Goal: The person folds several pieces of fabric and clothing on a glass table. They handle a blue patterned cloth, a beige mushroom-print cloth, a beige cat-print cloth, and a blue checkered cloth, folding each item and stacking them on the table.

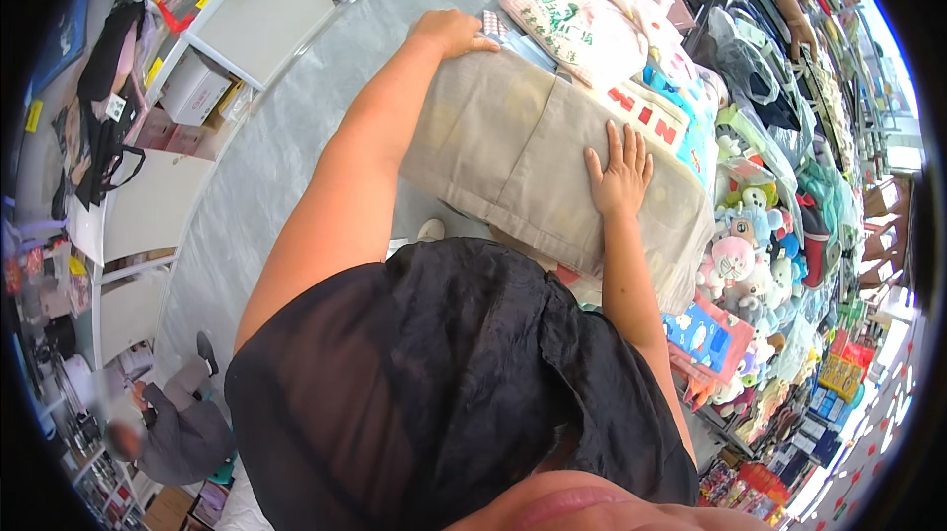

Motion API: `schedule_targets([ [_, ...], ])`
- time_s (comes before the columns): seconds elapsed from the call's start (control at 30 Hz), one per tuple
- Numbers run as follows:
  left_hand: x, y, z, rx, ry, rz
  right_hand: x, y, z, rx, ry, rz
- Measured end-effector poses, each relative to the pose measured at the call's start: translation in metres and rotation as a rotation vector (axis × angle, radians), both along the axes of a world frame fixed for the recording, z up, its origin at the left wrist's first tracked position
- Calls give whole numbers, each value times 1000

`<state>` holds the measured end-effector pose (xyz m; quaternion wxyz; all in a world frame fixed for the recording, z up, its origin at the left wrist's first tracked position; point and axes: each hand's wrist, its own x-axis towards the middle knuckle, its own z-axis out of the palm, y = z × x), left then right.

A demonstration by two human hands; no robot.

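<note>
A thin beige cloth (510,139) with long seams is spread over a heap of goods in front of me. Its near edge hangs down towards my body. At the cloth's far left corner is my left hand (447,34), its fingers bent and the thumb along the edge; whether it grips the fabric I cannot tell. Flat on the right part of the cloth lies my right hand (623,172), fingers a little apart, holding nothing. Just beyond the cloth sits a pale pink bag (577,24) with green writing, beside a cream fabric (647,113) with red letters.
Plush toys (732,257) and plastic-wrapped goods crowd the right side. A folded blue-and-pink textile (699,339) lies near my right forearm. White shelving (259,9) with boxes lines the left, across a grey floor (251,176). A person (185,427) sits at lower left.
</note>
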<state>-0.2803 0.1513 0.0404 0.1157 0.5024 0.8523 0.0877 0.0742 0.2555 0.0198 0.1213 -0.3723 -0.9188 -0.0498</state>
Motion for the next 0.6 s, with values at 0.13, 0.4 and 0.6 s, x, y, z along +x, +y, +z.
schedule_targets([
  [0.13,-4,-10,-23,59,-71,82,-1,1,-4,38,22,-4],
  [0.4,-69,-73,-106,364,-810,429,-4,1,-9,84,36,-15],
  [0.6,0,-100,-99,516,-1431,605,0,1,-9,95,37,-34],
])
